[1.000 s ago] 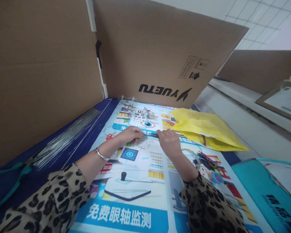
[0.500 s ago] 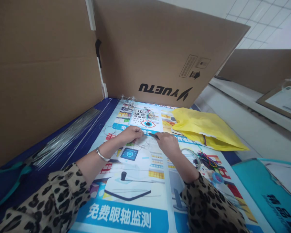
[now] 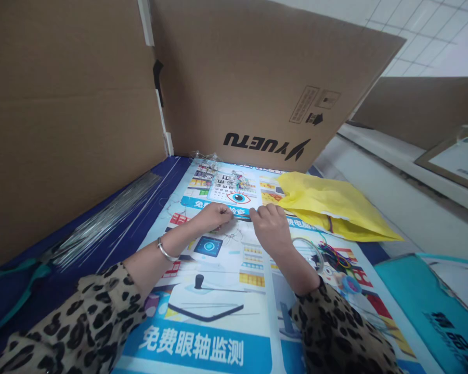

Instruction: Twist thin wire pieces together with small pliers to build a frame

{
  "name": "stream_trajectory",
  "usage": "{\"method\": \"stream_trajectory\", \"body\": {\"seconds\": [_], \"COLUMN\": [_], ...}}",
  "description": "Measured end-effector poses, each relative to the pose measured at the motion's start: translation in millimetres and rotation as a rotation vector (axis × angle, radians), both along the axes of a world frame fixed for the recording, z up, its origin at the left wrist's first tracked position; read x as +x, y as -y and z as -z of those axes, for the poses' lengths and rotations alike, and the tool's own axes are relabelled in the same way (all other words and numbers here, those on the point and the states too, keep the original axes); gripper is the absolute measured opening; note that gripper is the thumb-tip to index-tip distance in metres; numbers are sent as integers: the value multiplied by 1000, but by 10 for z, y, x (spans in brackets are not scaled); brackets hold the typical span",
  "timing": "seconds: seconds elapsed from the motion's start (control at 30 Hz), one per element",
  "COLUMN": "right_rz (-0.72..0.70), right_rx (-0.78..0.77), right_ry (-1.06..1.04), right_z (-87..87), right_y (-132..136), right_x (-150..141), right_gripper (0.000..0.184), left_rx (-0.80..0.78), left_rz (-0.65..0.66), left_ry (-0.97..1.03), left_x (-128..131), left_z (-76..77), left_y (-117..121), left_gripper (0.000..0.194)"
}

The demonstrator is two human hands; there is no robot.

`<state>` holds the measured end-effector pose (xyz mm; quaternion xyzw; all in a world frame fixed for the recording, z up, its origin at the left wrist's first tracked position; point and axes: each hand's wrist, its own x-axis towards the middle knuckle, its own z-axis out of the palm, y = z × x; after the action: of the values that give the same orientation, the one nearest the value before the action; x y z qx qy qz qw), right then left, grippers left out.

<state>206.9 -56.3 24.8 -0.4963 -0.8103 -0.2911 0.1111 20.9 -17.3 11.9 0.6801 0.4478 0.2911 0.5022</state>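
Observation:
My left hand (image 3: 217, 215) is closed in a pinch, its fingertips at thin, tangled wire (image 3: 231, 231) hanging just below them. What the pinch holds is too small to make out. A little to the right, my right hand (image 3: 270, 224) is closed around a slim dark tool (image 3: 243, 218). Its narrow tip points left towards the left fingertips; the rest is hidden in the palm. Both hands are over a printed poster (image 3: 218, 265) with Chinese text and eye-test pictures.
A yellow pouch (image 3: 335, 205) lies beyond my right hand, near coloured cords (image 3: 335, 255) and a clear ring (image 3: 310, 249). At left are a bundle of thin metal wires (image 3: 109, 221) and teal-handled cutters (image 3: 27, 291). Tall cardboard panels (image 3: 257, 78) stand behind; a teal box (image 3: 425, 306) is at right.
My right hand has turned slightly and its fingers have closed further over the dark tool, so less of it shows. My left hand has shifted slightly right.

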Motion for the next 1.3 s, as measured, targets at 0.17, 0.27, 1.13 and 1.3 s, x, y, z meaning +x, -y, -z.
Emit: {"method": "stream_trajectory", "body": {"seconds": [0.17, 0.27, 1.13, 1.3], "right_rz": [37, 20, 2, -39], "right_rx": [33, 26, 53, 10], "right_ry": [-41, -21, -6, 50], "right_z": [45, 63, 106, 94], "right_y": [-26, -26, -6, -13], "right_x": [12, 6, -32, -25], "right_gripper": [24, 23, 19, 16], "left_rx": [23, 37, 37, 15], "left_rz": [2, 7, 54, 76], "left_ry": [-33, -52, -87, -64], "left_x": [11, 13, 13, 10], "left_z": [47, 44, -4, -57], "left_y": [-21, -21, -2, 21], "left_gripper": [13, 14, 16, 14]}}
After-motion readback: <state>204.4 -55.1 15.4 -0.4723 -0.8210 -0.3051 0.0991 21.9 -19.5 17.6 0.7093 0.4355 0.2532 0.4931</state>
